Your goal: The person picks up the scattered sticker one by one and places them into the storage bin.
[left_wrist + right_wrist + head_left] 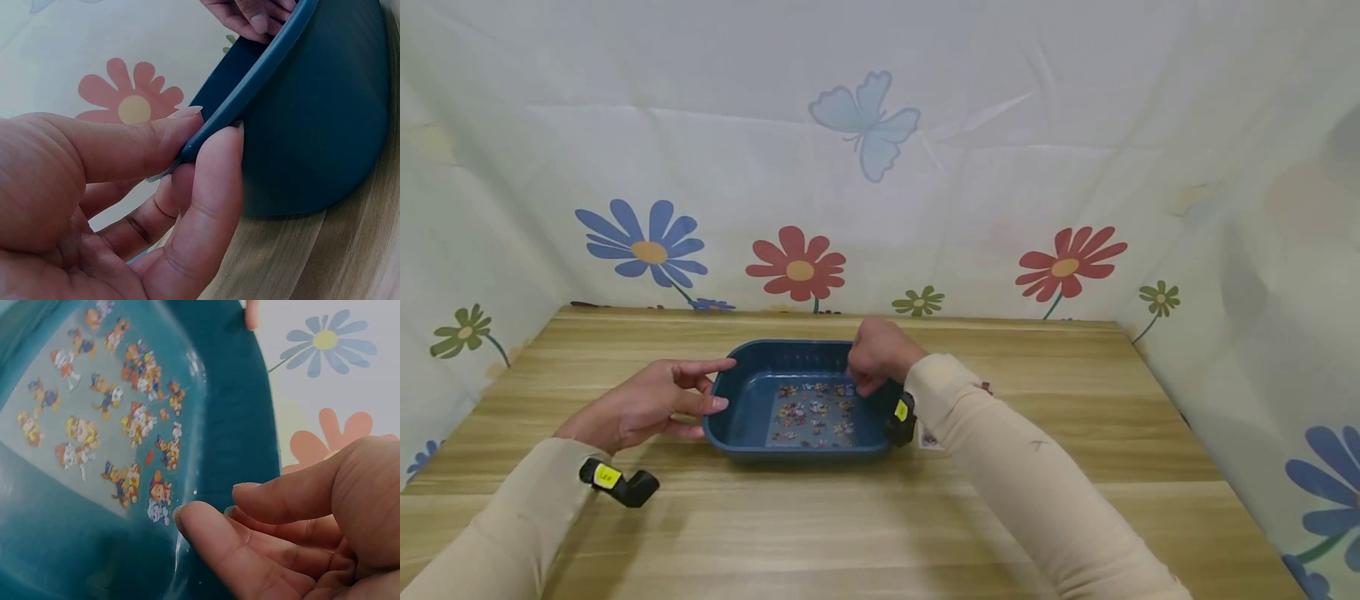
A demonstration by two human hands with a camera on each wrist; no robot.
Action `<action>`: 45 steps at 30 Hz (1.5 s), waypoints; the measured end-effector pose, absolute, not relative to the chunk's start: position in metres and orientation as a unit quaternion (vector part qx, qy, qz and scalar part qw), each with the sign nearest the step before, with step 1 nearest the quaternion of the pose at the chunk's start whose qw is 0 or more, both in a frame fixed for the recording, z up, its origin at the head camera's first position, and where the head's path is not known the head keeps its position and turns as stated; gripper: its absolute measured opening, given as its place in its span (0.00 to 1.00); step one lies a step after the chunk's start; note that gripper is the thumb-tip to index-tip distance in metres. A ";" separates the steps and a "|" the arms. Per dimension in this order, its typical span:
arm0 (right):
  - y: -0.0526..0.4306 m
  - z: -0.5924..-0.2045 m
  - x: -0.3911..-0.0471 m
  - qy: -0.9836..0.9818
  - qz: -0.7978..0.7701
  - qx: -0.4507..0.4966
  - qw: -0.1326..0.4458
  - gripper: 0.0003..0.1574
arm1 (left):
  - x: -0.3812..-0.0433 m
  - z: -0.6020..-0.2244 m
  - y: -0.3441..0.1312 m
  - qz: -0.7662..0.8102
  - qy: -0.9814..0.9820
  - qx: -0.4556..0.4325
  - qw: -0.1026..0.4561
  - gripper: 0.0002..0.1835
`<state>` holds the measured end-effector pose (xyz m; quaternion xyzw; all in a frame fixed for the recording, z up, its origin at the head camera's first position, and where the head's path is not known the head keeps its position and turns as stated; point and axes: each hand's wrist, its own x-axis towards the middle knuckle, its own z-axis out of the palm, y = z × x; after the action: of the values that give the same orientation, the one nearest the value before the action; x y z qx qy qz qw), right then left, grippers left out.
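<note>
A dark blue rectangular basin [797,454] sits on the wooden table. My left hand [651,402] grips its left rim, thumb on one side and fingers on the other; the left wrist view shows this pinch close up. A see-through sheet of cartoon dog stickers [81,428] lies on the basin's floor. Inside the basin's right part is my right hand [880,354], fingers bent. In the right wrist view its index fingertip [194,515] is right beside the lowest sticker [159,500], and the thumb stands apart from it with nothing visible between.
The wooden table [760,525] runs back to a white curtain [700,125] printed with flowers and a butterfly. A small printed card [929,439] lies right of the basin, partly covered by the right sleeve [1000,450]. Black wrist cameras [625,485] sit on both cuffs.
</note>
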<state>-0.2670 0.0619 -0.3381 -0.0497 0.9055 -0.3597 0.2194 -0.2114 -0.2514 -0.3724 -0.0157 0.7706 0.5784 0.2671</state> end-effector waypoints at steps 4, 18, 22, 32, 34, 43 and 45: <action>0.067 -0.337 -0.267 0.882 -0.407 -0.051 0.234 0.07 | -0.212 -0.373 -0.251 0.579 0.770 -0.018 0.267 0.47; 0.089 -0.327 -0.268 0.813 -0.506 -0.049 0.285 0.10 | -0.213 -0.373 -0.252 0.581 0.767 -0.014 0.271 0.47; 0.096 -0.326 -0.270 0.807 -0.512 -0.046 0.291 0.09 | -0.213 -0.372 -0.253 0.579 0.769 -0.013 0.271 0.47; 0.114 -0.325 -0.268 0.794 -0.521 -0.044 0.311 0.13 | -0.213 -0.374 -0.253 0.583 0.767 -0.014 0.269 0.47; 0.118 -0.324 -0.267 0.792 -0.524 -0.044 0.310 0.12 | -0.212 -0.374 -0.253 0.583 0.767 -0.013 0.268 0.47; 0.138 -0.322 -0.268 0.798 -0.519 -0.033 0.304 0.14 | -0.211 -0.376 -0.252 0.586 0.765 -0.008 0.266 0.47; 0.142 -0.322 -0.269 0.799 -0.518 -0.031 0.302 0.17 | -0.211 -0.377 -0.252 0.587 0.765 -0.007 0.265 0.47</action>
<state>-0.2692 0.1423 -0.3223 -0.0306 0.7995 -0.5184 0.3018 -0.2110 -0.2524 -0.3767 -0.0071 0.7650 0.5867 0.2654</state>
